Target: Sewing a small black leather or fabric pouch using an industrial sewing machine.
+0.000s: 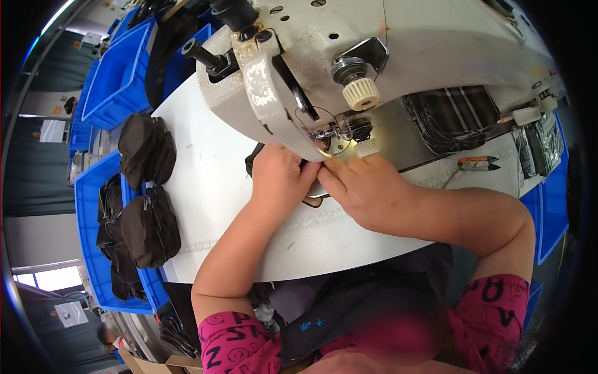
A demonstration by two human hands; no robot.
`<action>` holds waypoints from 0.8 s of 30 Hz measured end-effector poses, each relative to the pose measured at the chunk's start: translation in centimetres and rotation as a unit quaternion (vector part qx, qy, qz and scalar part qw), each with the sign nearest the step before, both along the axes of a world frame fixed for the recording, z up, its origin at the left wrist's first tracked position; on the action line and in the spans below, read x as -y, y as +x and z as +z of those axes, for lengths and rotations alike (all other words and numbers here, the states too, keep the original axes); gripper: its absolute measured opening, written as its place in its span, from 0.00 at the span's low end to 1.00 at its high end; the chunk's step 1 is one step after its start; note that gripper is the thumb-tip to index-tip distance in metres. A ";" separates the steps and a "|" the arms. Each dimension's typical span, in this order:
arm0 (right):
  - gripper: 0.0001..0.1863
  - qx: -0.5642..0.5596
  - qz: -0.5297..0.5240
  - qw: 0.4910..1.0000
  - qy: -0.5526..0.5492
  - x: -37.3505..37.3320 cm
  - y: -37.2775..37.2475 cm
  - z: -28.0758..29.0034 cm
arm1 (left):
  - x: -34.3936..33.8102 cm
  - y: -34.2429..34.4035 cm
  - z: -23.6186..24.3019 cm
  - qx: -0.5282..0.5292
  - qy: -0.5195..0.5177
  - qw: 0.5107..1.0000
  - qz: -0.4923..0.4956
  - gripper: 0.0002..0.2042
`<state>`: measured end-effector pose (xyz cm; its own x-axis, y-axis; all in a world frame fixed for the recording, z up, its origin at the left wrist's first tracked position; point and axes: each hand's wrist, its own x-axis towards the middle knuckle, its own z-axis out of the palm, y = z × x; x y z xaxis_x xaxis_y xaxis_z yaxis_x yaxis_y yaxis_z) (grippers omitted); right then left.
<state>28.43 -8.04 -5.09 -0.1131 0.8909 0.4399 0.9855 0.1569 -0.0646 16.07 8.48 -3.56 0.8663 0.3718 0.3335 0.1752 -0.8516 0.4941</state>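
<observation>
A white industrial sewing machine (pixel 436 43) spans the top of the view. Below its presser foot (pixel 325 134), my left hand (pixel 280 177) and my right hand (pixel 364 190) meet with fingers closed on a small dark workpiece (pixel 314 201), mostly hidden under them. The left thumb and right fingertips are close together at the needle plate (pixel 341 145). Exactly what each fingertip grips there is partly hidden.
Black pouches (pixel 149 227) sit at the white table's (pixel 205 255) left edge, beside blue bins (pixel 90 206). Dark striped fabric pieces (pixel 451 118), small snips (pixel 476 164) and plastic-wrapped items (pixel 539 146) lie at right. A co-worker (pixel 109 336) is at lower left.
</observation>
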 end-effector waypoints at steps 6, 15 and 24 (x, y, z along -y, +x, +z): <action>0.18 0.007 0.022 0.999 -0.028 -0.1 0.3 0.2 | -0.4 0.0 1.3 -0.044 0.029 0.998 -0.035 0.05; 0.20 0.028 0.028 0.998 -0.055 0.0 0.3 0.2 | 0.4 -0.2 0.9 -0.045 0.228 0.972 -0.047 0.10; 0.19 0.041 0.048 0.996 -0.067 0.3 0.5 1.1 | -0.2 0.0 0.3 0.024 0.163 0.982 -0.095 0.09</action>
<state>28.95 -8.32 -3.98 -0.2321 0.9244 0.3026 0.9690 0.2467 -0.0105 16.07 8.71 -3.31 0.8903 0.0718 0.4496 -0.0187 -0.9809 0.1937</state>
